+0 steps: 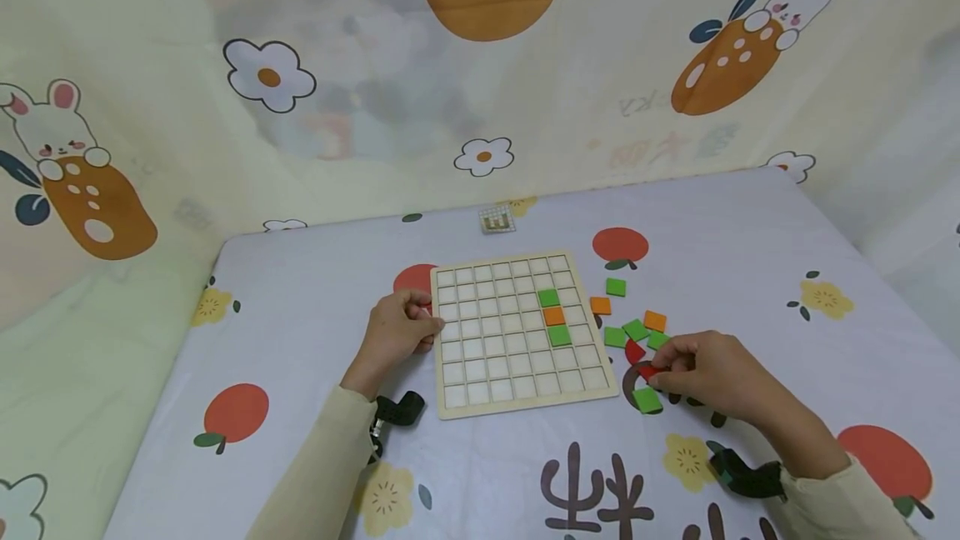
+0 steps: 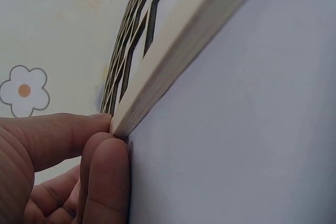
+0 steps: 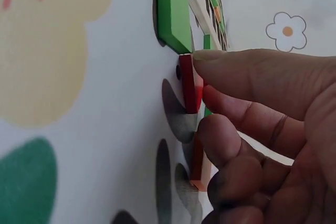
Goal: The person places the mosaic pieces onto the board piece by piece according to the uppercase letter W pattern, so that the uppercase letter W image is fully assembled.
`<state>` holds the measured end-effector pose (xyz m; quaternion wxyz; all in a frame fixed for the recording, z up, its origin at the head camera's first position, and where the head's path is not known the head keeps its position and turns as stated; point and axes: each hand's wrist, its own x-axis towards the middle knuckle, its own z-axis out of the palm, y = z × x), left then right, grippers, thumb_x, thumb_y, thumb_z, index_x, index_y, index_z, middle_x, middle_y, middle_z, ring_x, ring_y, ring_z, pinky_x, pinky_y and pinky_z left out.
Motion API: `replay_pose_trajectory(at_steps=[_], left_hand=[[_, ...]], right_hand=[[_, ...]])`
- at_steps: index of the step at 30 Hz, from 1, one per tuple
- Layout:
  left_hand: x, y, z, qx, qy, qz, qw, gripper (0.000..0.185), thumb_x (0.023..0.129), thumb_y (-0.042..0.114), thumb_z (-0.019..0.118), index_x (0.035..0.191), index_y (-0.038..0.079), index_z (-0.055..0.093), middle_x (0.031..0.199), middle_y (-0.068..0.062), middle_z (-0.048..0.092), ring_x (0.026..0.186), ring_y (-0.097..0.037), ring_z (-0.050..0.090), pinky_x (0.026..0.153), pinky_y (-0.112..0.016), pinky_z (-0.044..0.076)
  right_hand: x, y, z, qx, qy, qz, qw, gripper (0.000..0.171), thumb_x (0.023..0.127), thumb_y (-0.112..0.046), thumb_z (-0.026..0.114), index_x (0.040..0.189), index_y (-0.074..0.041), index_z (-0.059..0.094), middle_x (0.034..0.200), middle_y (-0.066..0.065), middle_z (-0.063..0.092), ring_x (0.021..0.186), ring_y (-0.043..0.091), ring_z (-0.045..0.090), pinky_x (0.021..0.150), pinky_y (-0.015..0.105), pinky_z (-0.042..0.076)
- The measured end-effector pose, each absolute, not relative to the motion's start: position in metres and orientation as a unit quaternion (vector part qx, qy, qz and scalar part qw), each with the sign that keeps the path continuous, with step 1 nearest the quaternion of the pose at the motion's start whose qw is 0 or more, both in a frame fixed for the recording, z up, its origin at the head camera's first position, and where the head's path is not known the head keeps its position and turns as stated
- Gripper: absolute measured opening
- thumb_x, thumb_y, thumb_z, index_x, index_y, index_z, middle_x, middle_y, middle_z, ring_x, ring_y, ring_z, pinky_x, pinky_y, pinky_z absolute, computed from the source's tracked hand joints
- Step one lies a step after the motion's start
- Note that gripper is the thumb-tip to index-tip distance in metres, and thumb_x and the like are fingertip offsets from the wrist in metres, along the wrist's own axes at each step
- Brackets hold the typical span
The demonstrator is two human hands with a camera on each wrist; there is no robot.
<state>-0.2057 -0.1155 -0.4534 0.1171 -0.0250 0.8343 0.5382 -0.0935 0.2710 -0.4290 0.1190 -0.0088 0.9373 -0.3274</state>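
A wooden grid board [image 1: 527, 408] lies on the table, with two green tiles [image 1: 559, 335] and an orange tile [image 1: 553, 316] set in a column of its cells. At the board's left edge, my left hand [image 1: 396, 328] pinches the rim [image 2: 152, 85] between thumb and fingers. To the right of the board, my right hand [image 1: 712, 373] holds a red tile [image 3: 190, 83] between thumb and forefinger, low over the cloth. Loose around those fingertips are another red tile [image 1: 634, 352], a green tile [image 1: 647, 400] and several more green and orange ones.
A small card with a grid pattern [image 1: 497, 220] lies behind the board. Printed cloth covers the table [image 1: 300, 315], and a printed curtain [image 1: 375, 107] hangs at the back. A black wrist camera [image 1: 750, 475] is strapped by the right sleeve, another [image 1: 401, 409] by the left.
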Motion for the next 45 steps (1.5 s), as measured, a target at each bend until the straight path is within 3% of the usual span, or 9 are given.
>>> replay_pose_trajectory(at_steps=[8, 17, 23, 32, 45], left_hand=[[-0.206, -0.118, -0.453, -0.026, 0.832, 0.542, 0.117, 0.037, 0.082, 0.005, 0.076, 0.115, 0.004, 0.059, 0.083, -0.011, 0.059, 0.063, -0.018, 0.064, 0.058, -0.029, 0.058], [-0.206, -0.119, -0.453, -0.024, 0.835, 0.537, 0.115, 0.037, 0.082, 0.006, 0.077, 0.115, 0.004, 0.06, 0.082, -0.011, 0.058, 0.062, -0.017, 0.064, 0.057, -0.028, 0.058], [-0.206, -0.117, -0.451, -0.027, 0.833, 0.539, 0.12, 0.038, 0.082, 0.007, 0.077, 0.115, 0.005, 0.06, 0.083, -0.011, 0.057, 0.064, -0.018, 0.065, 0.058, -0.029, 0.058], [-0.206, -0.117, -0.451, -0.021, 0.83, 0.545, 0.119, 0.037, 0.081, 0.005, 0.077, 0.114, 0.004, 0.059, 0.083, -0.01, 0.059, 0.062, -0.017, 0.063, 0.057, -0.028, 0.057], [-0.206, -0.117, -0.452, -0.02, 0.829, 0.546, 0.122, 0.038, 0.081, 0.006, 0.077, 0.115, 0.004, 0.059, 0.083, -0.01, 0.06, 0.062, -0.017, 0.062, 0.058, -0.028, 0.057]], right_hand=[[-0.094, 0.27, -0.428, -0.05, 0.94, -0.319, 0.113, 0.025, 0.077, -0.01, 0.079, 0.101, -0.01, 0.075, 0.078, -0.001, 0.055, 0.071, 0.016, 0.049, 0.052, 0.024, 0.041], [-0.098, 0.261, -0.429, -0.043, 0.945, -0.298, 0.127, 0.018, 0.077, -0.013, 0.079, 0.094, -0.014, 0.073, 0.068, -0.002, 0.053, 0.069, 0.016, 0.049, 0.051, 0.023, 0.039], [-0.096, 0.258, -0.428, -0.045, 0.949, -0.282, 0.132, 0.027, 0.078, -0.013, 0.077, 0.104, -0.014, 0.072, 0.067, -0.002, 0.052, 0.063, 0.014, 0.049, 0.045, 0.023, 0.038], [-0.094, 0.259, -0.429, -0.059, 0.948, -0.285, 0.127, 0.032, 0.078, -0.008, 0.075, 0.109, -0.014, 0.074, 0.066, -0.003, 0.05, 0.063, 0.013, 0.048, 0.046, 0.022, 0.037], [-0.095, 0.26, -0.428, -0.073, 0.95, -0.268, 0.143, 0.024, 0.078, -0.011, 0.077, 0.1, -0.014, 0.07, 0.065, -0.004, 0.051, 0.062, 0.012, 0.048, 0.048, 0.021, 0.038]])
